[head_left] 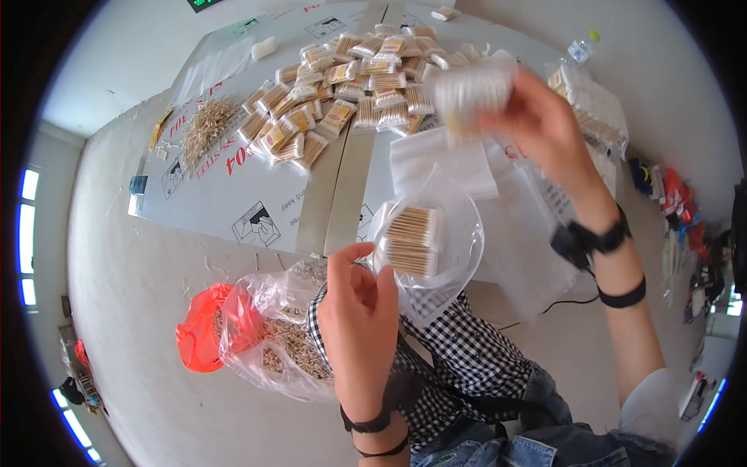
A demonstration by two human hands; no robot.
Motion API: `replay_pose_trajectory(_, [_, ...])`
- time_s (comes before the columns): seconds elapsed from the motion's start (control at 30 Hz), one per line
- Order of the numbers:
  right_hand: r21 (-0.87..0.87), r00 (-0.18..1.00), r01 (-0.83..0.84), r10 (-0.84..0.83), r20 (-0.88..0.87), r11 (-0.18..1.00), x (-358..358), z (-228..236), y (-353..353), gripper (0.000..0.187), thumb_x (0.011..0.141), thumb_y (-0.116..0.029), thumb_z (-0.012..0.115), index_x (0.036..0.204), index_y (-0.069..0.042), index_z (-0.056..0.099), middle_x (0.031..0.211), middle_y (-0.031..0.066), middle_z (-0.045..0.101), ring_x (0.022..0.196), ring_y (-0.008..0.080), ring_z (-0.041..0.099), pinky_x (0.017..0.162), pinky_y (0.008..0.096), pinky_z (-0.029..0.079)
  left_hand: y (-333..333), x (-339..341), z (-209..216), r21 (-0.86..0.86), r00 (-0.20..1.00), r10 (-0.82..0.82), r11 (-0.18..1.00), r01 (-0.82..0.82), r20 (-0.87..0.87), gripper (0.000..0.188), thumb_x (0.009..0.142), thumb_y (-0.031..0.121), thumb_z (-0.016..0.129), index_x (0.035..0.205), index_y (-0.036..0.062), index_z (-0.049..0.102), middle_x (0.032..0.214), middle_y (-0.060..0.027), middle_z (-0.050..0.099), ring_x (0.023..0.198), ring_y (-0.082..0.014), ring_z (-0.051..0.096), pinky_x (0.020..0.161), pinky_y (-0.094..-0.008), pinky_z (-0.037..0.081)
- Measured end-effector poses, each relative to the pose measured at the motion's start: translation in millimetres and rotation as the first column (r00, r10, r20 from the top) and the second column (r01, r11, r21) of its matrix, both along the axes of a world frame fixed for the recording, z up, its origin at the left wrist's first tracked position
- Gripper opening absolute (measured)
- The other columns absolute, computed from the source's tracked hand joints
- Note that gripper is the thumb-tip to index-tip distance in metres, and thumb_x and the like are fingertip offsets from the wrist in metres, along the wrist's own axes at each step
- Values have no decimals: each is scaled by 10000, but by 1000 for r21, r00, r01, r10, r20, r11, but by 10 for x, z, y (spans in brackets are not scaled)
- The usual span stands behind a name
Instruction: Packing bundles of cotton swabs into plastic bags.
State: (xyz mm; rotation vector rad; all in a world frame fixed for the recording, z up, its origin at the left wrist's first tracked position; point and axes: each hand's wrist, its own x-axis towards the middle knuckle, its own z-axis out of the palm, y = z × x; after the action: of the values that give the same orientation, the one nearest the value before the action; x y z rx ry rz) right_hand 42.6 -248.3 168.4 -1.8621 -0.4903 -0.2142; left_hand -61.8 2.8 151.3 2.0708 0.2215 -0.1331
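At the left rim of a clear plastic bag (461, 268), my left hand (356, 319) curls its fingers and grips the edge. The bag's mouth is spread wide, and small packs of cotton swabs (411, 237) lie inside, sticks showing side by side. My right hand (537, 124) is raised over the table's right part, closed around a bundle of cotton swab packs (473, 92). Motion blurs that bundle, white tips facing up. Beyond it on the table spreads a heap of cotton swab packs (338, 71), several with yellow labels.
Flat clear bags (443, 165) lie beside the heap. Loose swabs (208, 128) are piled at the table's left (268, 194). Stacked packs (587, 101) and a bottle (580, 50) stand at the right. Below the near edge, a red bag (204, 331) adjoins a clear bag of loose sticks (292, 350).
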Motion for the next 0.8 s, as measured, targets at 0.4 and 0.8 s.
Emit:
replay_pose_trajectory(0.4, [-955, 899, 98, 387, 206, 282, -570, 67, 690, 152, 701, -88, 660, 839, -34, 626, 742, 71, 619, 695, 222, 654, 583, 319, 537, 118, 262, 64, -237, 992, -115, 964, 124, 49, 218, 929, 65, 602, 1127, 1, 535, 592, -88, 559, 509, -161, 523, 504, -308, 409])
replay_pose_trajectory(0.8, [-629, 885, -464, 359, -296, 624, -263, 148, 898, 118, 841, -107, 640, 888, -2, 667, 816, 158, 668, 788, 314, 680, 709, 392, 536, 241, 214, -117, -531, 963, -271, 816, 228, -4, 302, 913, 64, 641, 1167, 1, 489, 607, -88, 587, 500, -156, 551, 492, -285, 419])
